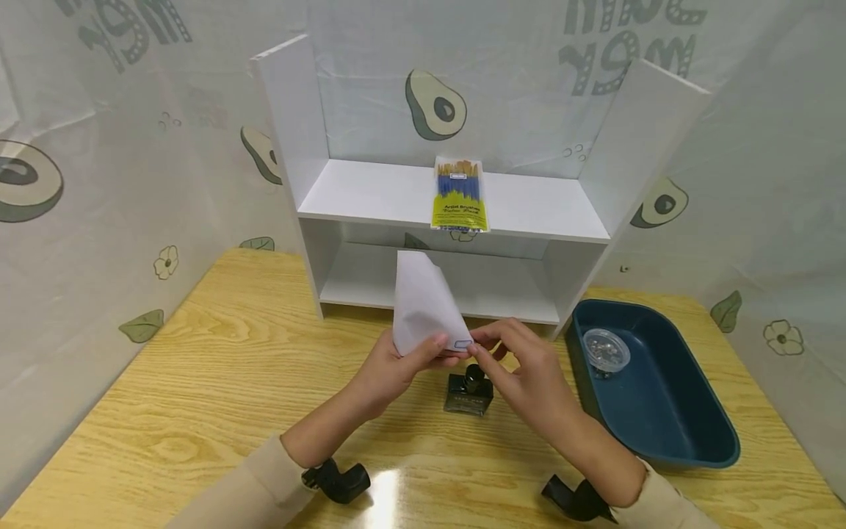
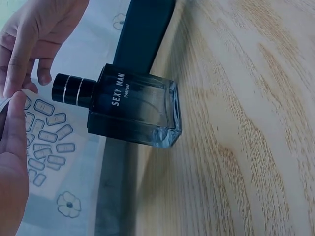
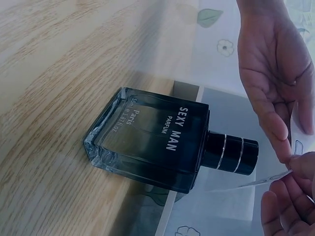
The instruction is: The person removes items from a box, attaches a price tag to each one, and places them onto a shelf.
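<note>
A white sheet of label stickers (image 1: pixel 426 305), bent over on itself, is held above the table by both hands. My left hand (image 1: pixel 399 371) grips its lower edge, thumb on the front face. At the lower right corner, beside a small blue-outlined label, my right hand (image 1: pixel 532 375) pinches the sheet between thumb and fingers. Several such outlined labels cover the side of the sheet seen in the left wrist view. Just below the hands stands a dark glass perfume bottle (image 2: pixel 133 105) with a black cap, upright on the table and touched by neither hand.
Behind the hands stands a white two-tier shelf (image 1: pixel 383 192), with a pack of artist brushes (image 1: pixel 460 195) on its upper board. On the right, a dark blue tray (image 1: pixel 661 389) holds a round clear container (image 1: pixel 606 350) of small pieces. The wooden table (image 1: pixel 198 367) extends left.
</note>
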The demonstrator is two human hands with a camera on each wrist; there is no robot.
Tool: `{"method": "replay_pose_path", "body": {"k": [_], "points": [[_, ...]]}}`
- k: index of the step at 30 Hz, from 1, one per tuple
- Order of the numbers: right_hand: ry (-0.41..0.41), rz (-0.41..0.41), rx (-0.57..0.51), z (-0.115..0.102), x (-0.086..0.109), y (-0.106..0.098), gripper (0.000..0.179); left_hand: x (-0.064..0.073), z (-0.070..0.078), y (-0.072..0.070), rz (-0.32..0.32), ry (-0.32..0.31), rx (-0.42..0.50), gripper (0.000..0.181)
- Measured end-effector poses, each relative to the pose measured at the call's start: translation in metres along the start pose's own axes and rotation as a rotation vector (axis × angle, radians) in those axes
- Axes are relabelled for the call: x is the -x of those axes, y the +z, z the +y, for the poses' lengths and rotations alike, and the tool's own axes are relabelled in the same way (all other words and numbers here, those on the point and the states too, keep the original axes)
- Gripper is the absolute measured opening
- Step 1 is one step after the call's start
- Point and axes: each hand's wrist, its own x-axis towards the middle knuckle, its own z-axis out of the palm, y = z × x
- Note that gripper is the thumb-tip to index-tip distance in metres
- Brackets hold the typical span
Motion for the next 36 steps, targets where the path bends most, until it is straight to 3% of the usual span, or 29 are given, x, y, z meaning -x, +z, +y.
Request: {"method": "replay_pose_path", "body": {"k": [8,22,26,31,36], "points": [[-0.031,0.045,0.003,0.000,0.000,0.002,0.022,-0.003,-0.003,0.001,0.012,0.009,-0.002,0.047],[-0.011,0.027,0.036,0.001,0.002,0.006,0.021,-0.005,-0.001,0.001,0.139,-0.047,-0.077,0.036],[-0.005,0.012,0.003,0.001,0.002,0.006,0.022,-0.005,-0.001,-0.002,0.197,-0.050,-0.104,0.032],[0.010,0.004,-0.027,0.000,0.003,0.006,0.019,-0.003,-0.001,-0.007,0.212,-0.028,-0.096,0.032],[0.045,0.006,-0.036,0.000,0.005,0.005,0.018,-0.001,0.000,-0.015,0.233,-0.015,-0.146,0.030]]}}
